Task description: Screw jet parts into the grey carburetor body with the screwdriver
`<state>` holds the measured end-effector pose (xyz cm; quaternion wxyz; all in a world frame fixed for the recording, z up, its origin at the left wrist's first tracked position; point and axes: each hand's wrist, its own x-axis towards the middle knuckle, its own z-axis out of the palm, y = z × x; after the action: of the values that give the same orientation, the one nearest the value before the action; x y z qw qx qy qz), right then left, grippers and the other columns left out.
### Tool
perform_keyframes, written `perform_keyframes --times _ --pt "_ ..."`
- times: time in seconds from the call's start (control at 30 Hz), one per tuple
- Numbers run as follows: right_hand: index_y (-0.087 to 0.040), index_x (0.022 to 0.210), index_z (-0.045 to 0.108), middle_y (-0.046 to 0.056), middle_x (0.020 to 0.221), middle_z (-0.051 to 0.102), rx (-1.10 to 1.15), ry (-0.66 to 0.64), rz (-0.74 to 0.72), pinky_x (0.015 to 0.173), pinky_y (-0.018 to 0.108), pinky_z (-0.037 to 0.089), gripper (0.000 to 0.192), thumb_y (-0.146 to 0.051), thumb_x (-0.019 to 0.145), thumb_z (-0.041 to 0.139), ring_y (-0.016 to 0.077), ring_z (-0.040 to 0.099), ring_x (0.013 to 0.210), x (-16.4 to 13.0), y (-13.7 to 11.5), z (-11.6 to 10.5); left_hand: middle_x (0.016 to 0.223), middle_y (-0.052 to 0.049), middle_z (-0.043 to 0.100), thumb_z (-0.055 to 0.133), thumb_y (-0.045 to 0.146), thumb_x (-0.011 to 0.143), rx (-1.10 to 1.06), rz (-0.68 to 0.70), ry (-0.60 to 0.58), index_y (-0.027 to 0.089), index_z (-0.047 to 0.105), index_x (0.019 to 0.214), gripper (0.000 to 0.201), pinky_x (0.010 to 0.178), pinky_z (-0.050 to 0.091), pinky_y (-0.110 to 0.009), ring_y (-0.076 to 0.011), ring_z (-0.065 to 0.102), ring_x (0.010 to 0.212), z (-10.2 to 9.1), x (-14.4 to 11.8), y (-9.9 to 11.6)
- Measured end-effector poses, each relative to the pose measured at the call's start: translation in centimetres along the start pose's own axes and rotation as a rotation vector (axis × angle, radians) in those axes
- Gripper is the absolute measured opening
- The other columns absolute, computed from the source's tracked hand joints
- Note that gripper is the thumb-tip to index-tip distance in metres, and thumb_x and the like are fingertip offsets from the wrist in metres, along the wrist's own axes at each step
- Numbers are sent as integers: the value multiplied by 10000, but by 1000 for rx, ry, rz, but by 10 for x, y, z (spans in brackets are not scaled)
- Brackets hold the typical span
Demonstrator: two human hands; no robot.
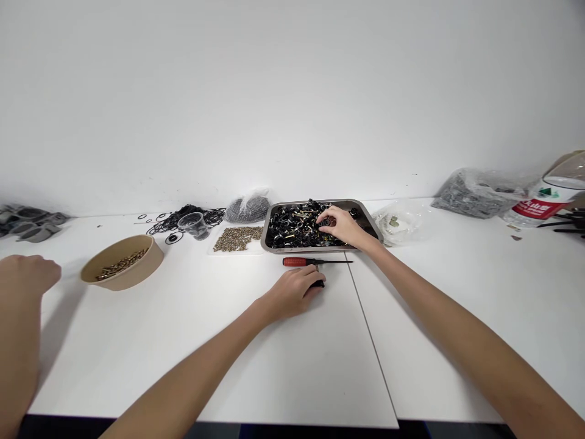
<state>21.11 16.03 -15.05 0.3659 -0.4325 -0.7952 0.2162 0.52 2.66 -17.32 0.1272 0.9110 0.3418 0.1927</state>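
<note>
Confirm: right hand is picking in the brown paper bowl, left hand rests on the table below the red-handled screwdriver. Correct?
Not quite. In the head view the right hand is picking in the metal tray of black parts, not the brown paper bowl. The left hand does rest below the red-handled screwdriver.

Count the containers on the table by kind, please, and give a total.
Metal tray: 1
Paper bowl: 1
Clear cup: 1
Plastic bags: 3
Bottle: 1
Total: 7
The right hand reaches into the tray; the left hand rests on the table, over a small black part.
</note>
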Motion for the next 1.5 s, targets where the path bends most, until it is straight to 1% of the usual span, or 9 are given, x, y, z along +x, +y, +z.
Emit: perform_keyframes --times 0.1,0.4,0.53,0.7,0.87,1.0,1.3,1.4,1.5 --pt "-185 865 705 48 991 674 16 -1 -8 854 354 460 141 -110 746 712 201 608 896 0 0 0 981 -68 635 456 209 954 0 -1 -4 178 600 1105 211 712 479 -305 -186 612 823 0 -1 1" --pt "-184 951 688 64 1019 715 109 25 9 886 356 453 136 -249 853 621 207 631 936 -3 -6 -3 968 -67 630 460 205 951 9 11 2 175 597 1111 213 706 478 -307 -184 608 810 2 0 -1" --pt "-175 964 668 58 905 723 174 17 41 797 328 466 203 -249 923 483 180 628 796 -4 -9 -3 977 -69 628 463 203 949 9 5 -6 174 596 1114 214 708 481 -306 -183 610 810 2 0 0" --pt "-171 928 664 54 858 725 243 24 52 741 295 466 187 -203 904 481 157 608 728 -3 -9 -2 979 -69 630 465 206 949 11 5 -5 176 595 1120 217 709 485 -309 -184 612 810 2 1 -1" --pt "-158 947 655 79 892 731 567 94 141 646 262 447 185 -290 907 532 138 602 693 2 -1 -6 975 -69 630 466 204 947 8 12 5 177 599 1115 216 706 486 -308 -183 615 807 2 0 -2" --pt "-143 888 678 76 886 693 844 139 222 544 249 389 185 -314 828 642 115 560 623 6 6 -9 971 -70 630 465 202 946 7 15 8 173 599 1114 217 703 487 -310 -184 614 806 2 0 -1" --pt "-106 908 711 56 786 618 997 87 378 478 234 341 135 -194 837 636 91 501 564 6 3 -12 975 -76 633 453 213 955 10 9 -2 169 601 1117 224 702 491 -313 -184 614 808 2 1 0" --pt "-114 880 683 14 673 561 1131 59 433 437 206 314 113 -211 859 629 67 419 497 7 4 -17 976 -78 639 454 216 956 8 16 7 169 603 1112 221 715 499 -314 -183 619 817 2 1 0" --pt "-132 773 616 -45 549 436 1296 22 462 381 175 233 175 -227 909 557 37 252 414 8 5 -24 961 -78 638 459 216 952 6 22 14 173 604 1111 220 709 505 -309 -177 620 803 1 0 0"
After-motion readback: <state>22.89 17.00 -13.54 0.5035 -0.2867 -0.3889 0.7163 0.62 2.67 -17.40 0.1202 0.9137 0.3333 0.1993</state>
